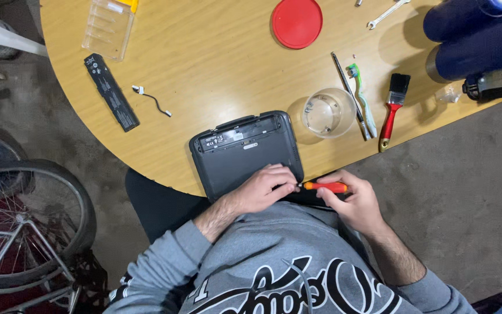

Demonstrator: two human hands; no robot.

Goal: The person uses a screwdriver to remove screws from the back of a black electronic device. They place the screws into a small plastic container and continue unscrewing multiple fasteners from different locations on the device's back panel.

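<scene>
Head view, looking down. Concrete floor (466, 174), grey and stained, on all sides. Round wooden table (216, 52), yellow-brown grain, its edge curving across the frame. Bicycle wheel (24, 227) with spokes, lower left, standing on the floor beside the seated person. Dark grey laptop (242, 152), turned underside up, at the near table edge, its battery bay open. Red round lid (296, 22), far side of the table. Clear plastic tray (107, 24), upper left. Long black battery pack (111, 92), lying apart from the laptop to its left. Clear glass cup (328, 112), just beside the laptop's right corner. Red-handled paintbrush (391, 110), right of the cup. Green toothbrush (360, 99), between cup and paintbrush. Left hand (261, 189), fingers curled, pressing down on the laptop's near right corner. Right hand (352, 200), clenched around an orange-handled screwdriver (323, 187), whose tip meets the laptop's near right edge by the left fingertips. Small white-ended cable (153, 100), loose near the battery pack.
</scene>
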